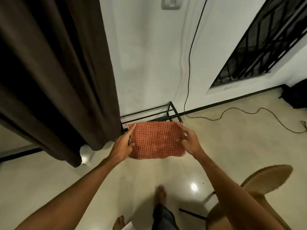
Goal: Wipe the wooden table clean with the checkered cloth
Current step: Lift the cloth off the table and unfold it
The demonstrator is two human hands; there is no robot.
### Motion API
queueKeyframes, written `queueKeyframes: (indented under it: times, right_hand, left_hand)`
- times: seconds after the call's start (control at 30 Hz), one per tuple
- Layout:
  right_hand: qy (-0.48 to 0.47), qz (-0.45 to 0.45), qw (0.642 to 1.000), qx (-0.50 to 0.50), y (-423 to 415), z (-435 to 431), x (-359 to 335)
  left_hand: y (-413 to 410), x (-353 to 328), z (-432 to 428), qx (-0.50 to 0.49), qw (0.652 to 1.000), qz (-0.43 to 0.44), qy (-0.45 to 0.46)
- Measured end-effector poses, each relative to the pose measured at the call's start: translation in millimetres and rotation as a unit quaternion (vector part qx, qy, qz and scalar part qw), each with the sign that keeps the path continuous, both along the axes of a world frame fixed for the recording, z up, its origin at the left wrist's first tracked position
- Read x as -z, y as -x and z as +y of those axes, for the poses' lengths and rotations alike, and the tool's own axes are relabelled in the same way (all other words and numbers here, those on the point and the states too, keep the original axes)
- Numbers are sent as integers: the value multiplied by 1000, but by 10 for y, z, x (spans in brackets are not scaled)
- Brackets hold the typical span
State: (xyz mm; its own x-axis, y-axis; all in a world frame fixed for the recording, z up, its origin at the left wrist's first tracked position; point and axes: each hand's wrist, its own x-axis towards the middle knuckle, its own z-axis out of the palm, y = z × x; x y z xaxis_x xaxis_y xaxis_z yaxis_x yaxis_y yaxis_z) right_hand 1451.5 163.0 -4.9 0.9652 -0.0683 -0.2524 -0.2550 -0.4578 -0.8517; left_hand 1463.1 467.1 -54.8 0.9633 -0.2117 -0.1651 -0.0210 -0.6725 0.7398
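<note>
The orange-and-white checkered cloth is stretched flat in the air between both hands, in front of me above the floor. My left hand pinches its left edge and my right hand pinches its right edge. The cloth hangs just in front of a low black metal rack against the wall. At the lower right, partly behind my right forearm, a wooden piece of furniture with a rounded top shows; I cannot tell if it is the table.
A dark brown curtain hangs at the left. A black cable runs down the white wall and across the tiled floor. A barred window is at the right, a black bag below it. My bare feet are on the floor.
</note>
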Motion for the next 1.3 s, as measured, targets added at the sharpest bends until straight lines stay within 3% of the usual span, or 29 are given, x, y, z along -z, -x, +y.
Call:
queueKeyframes:
  times: [0.2,0.4,0.67,0.9,1.03,1.2,1.3]
  right_hand:
    - [42,37,997,-47,-1212,-287,1277]
    - [77,31,994,-65,-2183,-507,2881]
    - [63,41,995,-72,-2698,-540,4441]
    - [96,41,989,-102,-2918,-575,4742]
    - [170,43,977,-123,-2997,-630,4736]
    - [263,55,954,-134,-2795,-606,4426]
    - [267,34,953,-142,-2714,-540,3897]
  left_hand:
    - [-852,935,-388,-45,998,25,-24]
    - [-1591,2349,-756,-94,993,61,-29]
    - [-2137,3758,-829,-121,989,65,-44]
    - [-2280,4154,-889,-175,977,107,-59]
    - [-2346,4129,-898,-185,975,100,-77]
    - [-2186,3797,-864,-149,971,108,-151]
    - [-2158,3304,-812,-139,974,98,-149]
